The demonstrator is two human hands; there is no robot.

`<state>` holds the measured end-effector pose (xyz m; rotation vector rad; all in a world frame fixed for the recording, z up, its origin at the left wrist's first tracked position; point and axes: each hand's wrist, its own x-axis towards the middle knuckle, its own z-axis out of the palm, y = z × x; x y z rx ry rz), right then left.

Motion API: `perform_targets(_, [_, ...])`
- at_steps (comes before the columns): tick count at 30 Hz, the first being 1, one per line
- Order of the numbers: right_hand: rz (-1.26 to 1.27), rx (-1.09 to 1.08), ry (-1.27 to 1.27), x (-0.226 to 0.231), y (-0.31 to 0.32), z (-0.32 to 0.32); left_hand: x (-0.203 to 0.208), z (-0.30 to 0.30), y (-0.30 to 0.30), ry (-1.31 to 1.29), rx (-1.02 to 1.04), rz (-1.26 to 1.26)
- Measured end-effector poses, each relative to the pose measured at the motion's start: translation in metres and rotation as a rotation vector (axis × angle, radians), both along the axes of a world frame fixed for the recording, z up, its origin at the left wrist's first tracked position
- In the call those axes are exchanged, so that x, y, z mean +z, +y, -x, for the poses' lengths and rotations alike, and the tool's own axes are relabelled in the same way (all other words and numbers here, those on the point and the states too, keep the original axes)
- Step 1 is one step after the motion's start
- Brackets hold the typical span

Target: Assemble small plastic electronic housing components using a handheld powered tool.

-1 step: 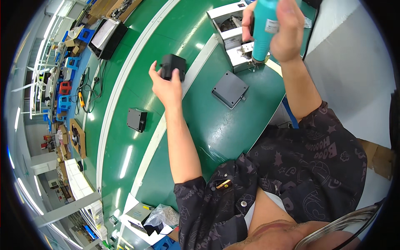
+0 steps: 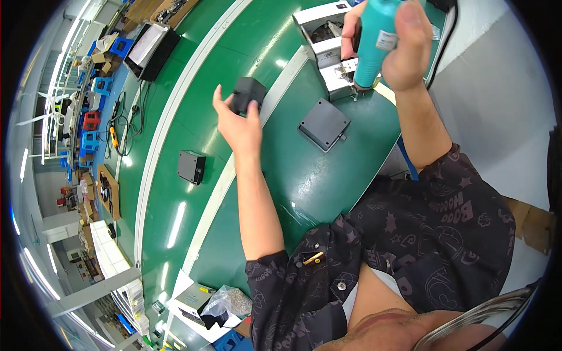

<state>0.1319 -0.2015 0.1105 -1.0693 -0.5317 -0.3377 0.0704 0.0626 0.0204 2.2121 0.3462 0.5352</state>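
Note:
In my left hand (image 2: 239,130) is a small black box (image 2: 250,92), gripped between thumb and fingers and held tilted above the bench. My right hand (image 2: 410,55) is wrapped around a teal electric screwdriver (image 2: 369,65), its lower end pointing down beside a white screw feeder (image 2: 331,57). The screwdriver's top runs out at the upper edge of the picture. A flat dark grey box (image 2: 324,124) with holes at its corners lies on the bench between my forearms. Another such box (image 2: 191,167) rests further left, apart from my left hand.
The green bench (image 2: 304,187) has a pale strip (image 2: 218,205) along it. A black bin (image 2: 151,52) stands at the far left. Near the lower edge are a clear plastic bag (image 2: 228,301) and an open carton (image 2: 193,298). Cables (image 2: 130,120) lie beyond the bench.
My left hand has shifted slightly right, and the black box in it has turned a little. The screwdriver in my right hand has moved slightly. Both boxes on the bench stay put.

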Motion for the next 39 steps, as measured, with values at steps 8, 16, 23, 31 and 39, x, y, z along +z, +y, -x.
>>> perform_targets(8, [-0.19, 0.038, -0.197, -0.004, 0.06, 0.01, -0.033, 0.131, -0.039, -0.167, -0.232, -0.364])
perform_targets(16, [-0.066, 0.067, -0.3, -0.019, 0.065, 0.001, -0.018, 0.137, -0.055, -0.064, -0.463, -0.28])
perform_targets(23, [-0.093, 0.114, -0.241, -0.018, 0.072, 0.004, -0.02, 0.096, -0.066, 0.104, -0.342, -0.45])
perform_targets(31, [0.025, 0.187, -0.275, -0.04, 0.075, -0.003, -0.021, 0.085, -0.073, 0.19, -0.336, -0.446])
perform_targets(39, [-0.053, 0.324, -0.273, -0.046, 0.066, -0.011, -0.02, 0.086, -0.077, 0.153, -0.307, -0.446])
